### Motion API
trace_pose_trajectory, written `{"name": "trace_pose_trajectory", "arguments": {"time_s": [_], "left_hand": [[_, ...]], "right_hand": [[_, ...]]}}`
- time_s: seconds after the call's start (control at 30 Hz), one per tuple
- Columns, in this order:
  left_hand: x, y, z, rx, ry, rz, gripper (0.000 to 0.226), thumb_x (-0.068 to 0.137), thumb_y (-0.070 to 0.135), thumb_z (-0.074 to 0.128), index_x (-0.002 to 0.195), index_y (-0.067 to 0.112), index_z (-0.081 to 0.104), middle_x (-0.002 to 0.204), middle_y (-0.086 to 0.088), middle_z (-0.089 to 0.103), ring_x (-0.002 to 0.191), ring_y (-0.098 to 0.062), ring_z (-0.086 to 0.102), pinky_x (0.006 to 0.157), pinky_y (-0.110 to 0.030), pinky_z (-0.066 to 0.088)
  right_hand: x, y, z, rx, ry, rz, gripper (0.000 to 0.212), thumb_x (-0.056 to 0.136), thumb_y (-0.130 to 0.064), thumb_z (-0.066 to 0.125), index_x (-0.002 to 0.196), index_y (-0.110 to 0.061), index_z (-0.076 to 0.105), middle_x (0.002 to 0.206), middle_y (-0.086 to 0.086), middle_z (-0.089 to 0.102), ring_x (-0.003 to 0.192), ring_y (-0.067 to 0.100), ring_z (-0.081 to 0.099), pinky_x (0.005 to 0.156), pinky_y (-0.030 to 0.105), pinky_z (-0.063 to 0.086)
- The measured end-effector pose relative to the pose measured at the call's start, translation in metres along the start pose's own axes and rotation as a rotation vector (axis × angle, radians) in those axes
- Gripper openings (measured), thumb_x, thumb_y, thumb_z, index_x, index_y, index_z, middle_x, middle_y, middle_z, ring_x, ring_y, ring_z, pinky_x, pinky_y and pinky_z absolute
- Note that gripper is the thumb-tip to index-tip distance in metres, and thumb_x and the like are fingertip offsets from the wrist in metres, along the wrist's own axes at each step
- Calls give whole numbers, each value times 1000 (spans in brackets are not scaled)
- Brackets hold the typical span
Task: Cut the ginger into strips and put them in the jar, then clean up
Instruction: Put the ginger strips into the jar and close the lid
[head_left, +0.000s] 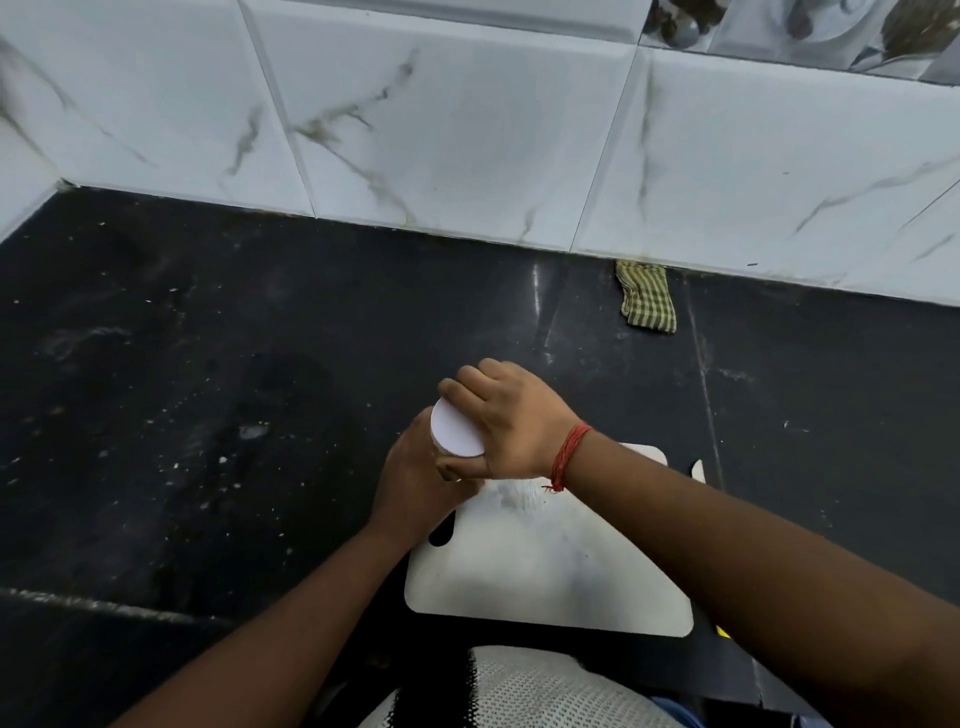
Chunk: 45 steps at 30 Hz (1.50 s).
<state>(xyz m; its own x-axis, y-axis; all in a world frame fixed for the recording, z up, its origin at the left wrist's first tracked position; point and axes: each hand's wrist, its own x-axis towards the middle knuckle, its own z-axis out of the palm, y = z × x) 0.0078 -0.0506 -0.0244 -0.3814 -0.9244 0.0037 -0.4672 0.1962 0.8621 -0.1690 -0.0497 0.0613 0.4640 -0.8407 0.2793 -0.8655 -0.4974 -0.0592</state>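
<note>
White marble-veined tiles (457, 135) back a black, speckled table (182, 415); pale crumbs and smears are scattered over its left half.

Jar (445, 462): held up over the table just off the far left corner of the cutting board, tilted, its white round lid (456, 428) facing the camera. Only a sliver of the body shows below the lid, brownish; contents cannot be told.

Left hand (415, 483): wrapped round the jar body from below and left, fingers curled about it, mostly hidden behind the jar.

Right hand (511, 421): laid over the lid from the right, fingers (460, 387) curled round the lid's far rim, thumb along its near rim, so the lid is gripped between them. Red thread band (569, 457) on the right wrist.

Cutting board (550, 561): white, lying flat near the table's front edge, right of centre, handle slot at its left end partly under the left wrist. A faint wet or scraped patch marks its far part. No ginger pieces can be made out on it.

Pale thin object (698, 470) just off the board's far right corner, mostly hidden by the right forearm; cannot identify it.

Green checked cloth (645, 302): folded, lying against the tile wall at the table's back edge, right of centre, well apart from the board.
</note>
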Motion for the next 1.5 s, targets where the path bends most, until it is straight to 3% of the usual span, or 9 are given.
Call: {"name": "trace_pose_trajectory", "arguments": {"time_s": [0.1,0.27,0.43,0.63,0.77,1.07,1.2,1.33,1.5], "left_hand": [[3,-4,9,122,12,35,91,78,72,65,148,19,40,144,1,53,132,-13,52,112,-35,44],[3,-4,10,176,24,6,91,77,71,61,148,19,40,141,7,52,123,9,41,106,-6,27],[0,-3,8,234,-21,50,87,86,66,48,152,10,36,146,-3,49,128,13,28,108,1,13],[-5,-3,1,29,-14,-15,97,68,53,86,148,29,38,140,19,48,129,-2,48,104,-26,45],[-6,-2,-3,-43,-36,-38,93,61,48,89,139,41,40,137,17,53,128,-8,52,101,-44,53],[8,8,-1,63,-24,-15,123,63,48,89,161,17,21,131,10,27,133,-19,41,104,-33,42],[44,30,7,49,-4,30,107,77,35,87,161,15,23,135,-1,31,126,-22,49,103,-36,48],[90,53,17,65,-44,28,93,81,22,85,157,19,31,143,-4,41,126,-19,53,102,-31,46],[153,57,23,2,-77,-21,83,75,33,70,151,33,37,146,1,51,131,-17,54,108,-46,49]], "right_hand": [[-3,-5,3,-12,30,47,75,85,-73,39,127,-15,58,110,2,61,87,20,49,76,32,44],[-6,-20,4,-14,60,191,74,85,-74,40,125,-14,59,105,1,60,84,20,47,76,37,43],[-9,-41,4,34,89,399,72,84,-73,44,127,-17,57,105,0,56,86,20,46,78,38,45],[-15,-40,-4,274,8,483,95,74,-77,58,146,-20,33,128,-2,42,112,18,41,93,29,44],[-31,-35,-8,651,4,666,108,66,-60,79,149,-21,23,141,-6,32,130,10,34,103,24,37],[-54,-25,12,907,41,817,70,77,-32,78,137,-27,44,126,-11,45,114,-4,47,95,18,45],[-41,3,9,941,143,897,67,80,-25,78,137,-21,44,127,-7,43,110,-4,49,91,3,38],[-19,41,15,871,206,1002,70,78,-31,79,137,-18,44,129,-1,42,119,12,49,105,24,40],[16,87,23,875,229,1083,72,78,-32,79,139,-14,44,131,4,42,117,15,50,99,19,36]]}}
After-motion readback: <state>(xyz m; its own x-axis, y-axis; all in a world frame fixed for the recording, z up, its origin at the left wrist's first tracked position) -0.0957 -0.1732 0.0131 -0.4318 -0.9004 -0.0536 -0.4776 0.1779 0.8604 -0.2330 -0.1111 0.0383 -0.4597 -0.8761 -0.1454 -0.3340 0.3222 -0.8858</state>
